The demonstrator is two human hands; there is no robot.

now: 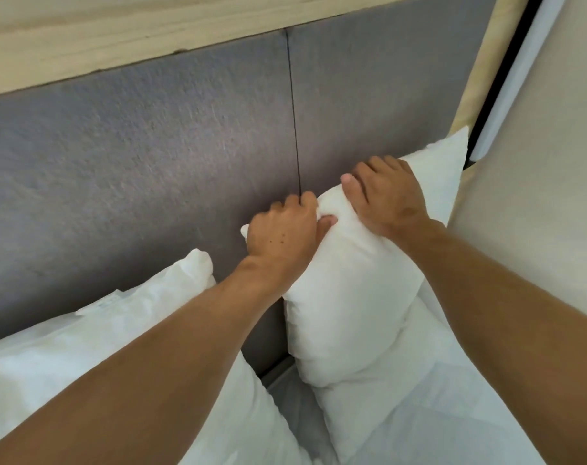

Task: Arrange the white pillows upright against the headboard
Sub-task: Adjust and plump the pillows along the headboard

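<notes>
A white pillow (349,297) stands upright against the grey padded headboard (151,162). My left hand (283,236) pinches its top left corner, thumb pressed into the fabric. My right hand (386,196) lies over the pillow's top edge, fingers wrapped behind it. A second white pillow (443,169) stands behind it at the right end of the headboard. A third white pillow (84,347) leans against the headboard on the left, partly under my left forearm. Another pillow (402,407) lies under the one I hold.
A light wooden ledge (117,31) runs along the top of the headboard. A beige wall (537,213) and a wooden post (480,62) close off the right side. White bedding (298,414) shows between the pillows at the bottom.
</notes>
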